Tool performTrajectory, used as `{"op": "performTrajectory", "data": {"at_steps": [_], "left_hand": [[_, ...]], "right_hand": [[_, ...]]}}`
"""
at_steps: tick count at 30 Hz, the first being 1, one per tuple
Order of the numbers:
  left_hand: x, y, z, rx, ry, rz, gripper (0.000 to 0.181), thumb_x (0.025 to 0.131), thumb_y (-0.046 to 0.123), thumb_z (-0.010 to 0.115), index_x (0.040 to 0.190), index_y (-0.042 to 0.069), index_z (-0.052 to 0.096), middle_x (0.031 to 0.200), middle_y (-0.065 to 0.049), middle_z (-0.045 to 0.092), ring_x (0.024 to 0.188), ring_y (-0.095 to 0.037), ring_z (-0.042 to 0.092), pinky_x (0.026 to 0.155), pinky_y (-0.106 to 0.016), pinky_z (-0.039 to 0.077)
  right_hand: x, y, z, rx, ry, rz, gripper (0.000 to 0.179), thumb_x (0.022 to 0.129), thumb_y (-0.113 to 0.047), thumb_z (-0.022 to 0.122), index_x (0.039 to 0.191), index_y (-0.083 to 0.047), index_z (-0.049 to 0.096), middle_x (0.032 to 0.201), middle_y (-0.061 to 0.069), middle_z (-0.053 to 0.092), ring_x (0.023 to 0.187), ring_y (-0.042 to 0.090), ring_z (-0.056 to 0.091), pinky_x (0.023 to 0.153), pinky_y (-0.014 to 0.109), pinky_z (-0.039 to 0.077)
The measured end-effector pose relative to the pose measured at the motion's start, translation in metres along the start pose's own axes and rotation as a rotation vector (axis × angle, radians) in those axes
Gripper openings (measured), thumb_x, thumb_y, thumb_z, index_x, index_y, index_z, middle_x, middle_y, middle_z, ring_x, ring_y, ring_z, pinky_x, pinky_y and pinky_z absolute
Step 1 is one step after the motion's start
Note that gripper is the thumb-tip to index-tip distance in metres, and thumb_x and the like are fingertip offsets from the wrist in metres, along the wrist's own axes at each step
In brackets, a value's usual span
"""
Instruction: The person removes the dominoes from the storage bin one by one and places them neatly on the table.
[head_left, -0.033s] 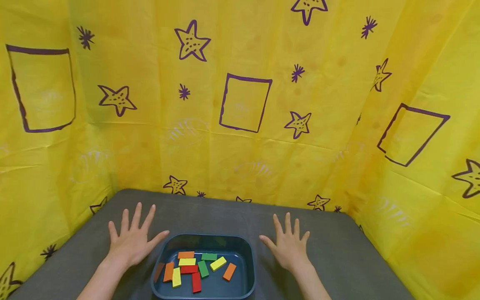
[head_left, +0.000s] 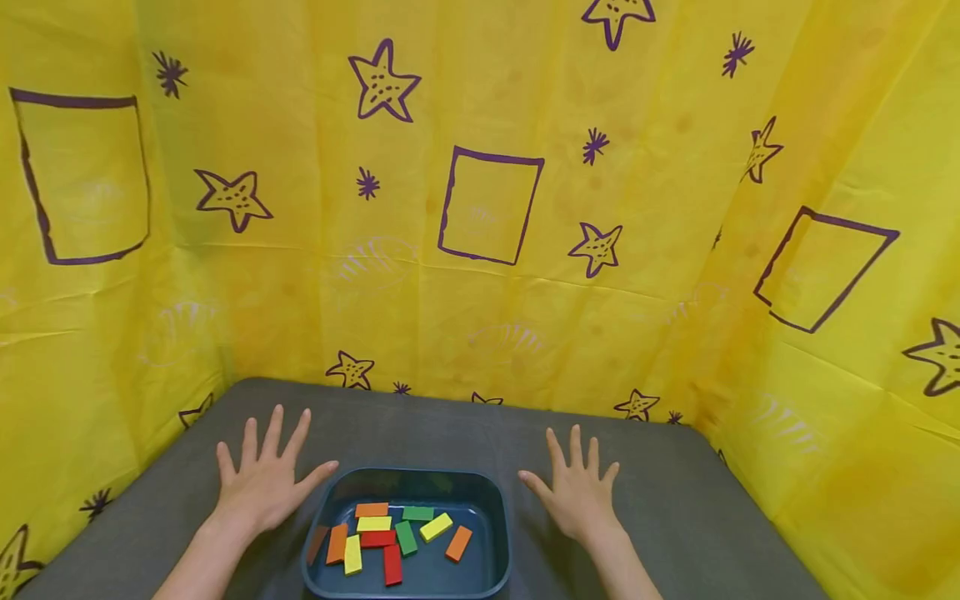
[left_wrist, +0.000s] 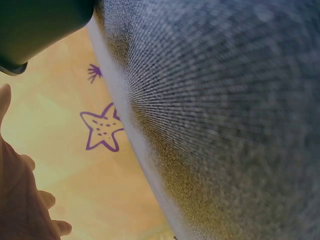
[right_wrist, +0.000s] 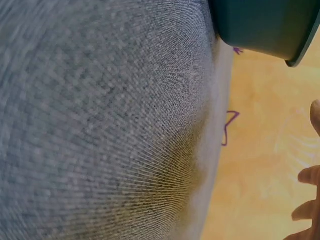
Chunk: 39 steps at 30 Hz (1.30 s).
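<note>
Between the two hands a dark blue-green bin [head_left: 497, 500] stands near the front of the table. Several small rectangular blocks lie loose in it, among them a red block [head_left: 393, 565], a green block [head_left: 407, 538], a yellow block [head_left: 436, 527], an orange block [head_left: 459, 543] and a brown block [head_left: 317, 544]. My left hand [head_left: 262, 487], left of the bin, has its fingers spread and straight and holds nothing. On the other side my right hand [head_left: 579, 496] is likewise spread, thumb toward the bin. Both wrist views show the bin's outer wall [left_wrist: 45, 30] beside the hand.
A dark grey cloth-like surface covers the table [head_left: 450, 429]. Yellow curtains [head_left: 480, 308] printed with purple starfish and frames hang along the back and both sides, right at the table's edges.
</note>
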<state>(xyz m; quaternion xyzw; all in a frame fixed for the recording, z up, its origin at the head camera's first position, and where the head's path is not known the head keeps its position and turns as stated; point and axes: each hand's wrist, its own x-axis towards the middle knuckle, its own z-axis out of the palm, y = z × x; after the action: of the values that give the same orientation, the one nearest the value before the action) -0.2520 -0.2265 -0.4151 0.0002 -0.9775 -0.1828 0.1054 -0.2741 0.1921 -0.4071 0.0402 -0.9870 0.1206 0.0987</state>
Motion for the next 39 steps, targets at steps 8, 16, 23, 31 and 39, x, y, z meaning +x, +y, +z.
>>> {"op": "performTrajectory", "data": {"at_steps": [8, 16, 23, 31, 39], "left_hand": [[0.003, -0.001, -0.001, 0.001, -0.005, 0.007, 0.101, 0.087, 0.08, 0.042, 0.161, 0.023, 0.003, 0.163, -0.029, -0.003, 0.143, -0.063, -0.009, 0.102, -0.082, -0.017], [0.006, 0.003, -0.006, -0.038, 0.0, 0.032, 0.098, 0.09, 0.076, 0.042, 0.16, 0.016, 0.007, 0.161, -0.033, 0.007, 0.144, -0.061, 0.004, 0.108, -0.081, 0.0], [0.01, 0.01, -0.014, -0.209, -0.172, 0.029, 0.09, 0.097, 0.063, 0.043, 0.151, -0.006, 0.028, 0.136, -0.039, 0.045, 0.12, -0.056, 0.047, 0.093, -0.069, 0.044], [0.011, 0.005, -0.02, -0.642, -0.478, 0.064, 0.067, 0.094, 0.029, 0.067, 0.142, -0.008, 0.041, 0.098, -0.012, 0.061, 0.082, -0.019, 0.063, 0.071, -0.037, 0.06], [0.012, 0.001, -0.019, -0.765, -0.613, 0.098, 0.06, 0.09, 0.013, 0.07, 0.14, -0.008, 0.043, 0.101, -0.014, 0.05, 0.083, -0.021, 0.057, 0.071, -0.039, 0.059]], "right_hand": [[0.001, 0.002, 0.003, 0.004, 0.014, 0.003, 0.085, 0.091, -0.07, 0.047, 0.157, -0.02, 0.028, 0.163, 0.027, 0.016, 0.146, 0.059, 0.012, 0.104, 0.086, 0.008], [0.001, 0.002, 0.0, 0.083, 0.033, -0.022, 0.083, 0.092, -0.066, 0.051, 0.155, -0.015, 0.033, 0.162, 0.028, 0.019, 0.147, 0.056, 0.016, 0.111, 0.078, 0.014], [0.002, -0.011, -0.005, 0.296, 0.051, -0.046, 0.079, 0.091, -0.059, 0.061, 0.15, -0.011, 0.041, 0.157, 0.022, 0.036, 0.144, 0.047, 0.035, 0.11, 0.066, 0.035], [0.002, -0.041, -0.011, 0.639, 0.078, -0.094, 0.046, 0.089, -0.042, 0.071, 0.123, -0.012, 0.066, 0.122, 0.01, 0.068, 0.11, 0.029, 0.066, 0.092, 0.044, 0.056], [0.002, -0.066, -0.004, 0.804, -0.071, -0.102, 0.033, 0.089, -0.041, 0.072, 0.109, -0.015, 0.074, 0.104, 0.004, 0.076, 0.094, 0.015, 0.07, 0.079, 0.03, 0.057]]}}
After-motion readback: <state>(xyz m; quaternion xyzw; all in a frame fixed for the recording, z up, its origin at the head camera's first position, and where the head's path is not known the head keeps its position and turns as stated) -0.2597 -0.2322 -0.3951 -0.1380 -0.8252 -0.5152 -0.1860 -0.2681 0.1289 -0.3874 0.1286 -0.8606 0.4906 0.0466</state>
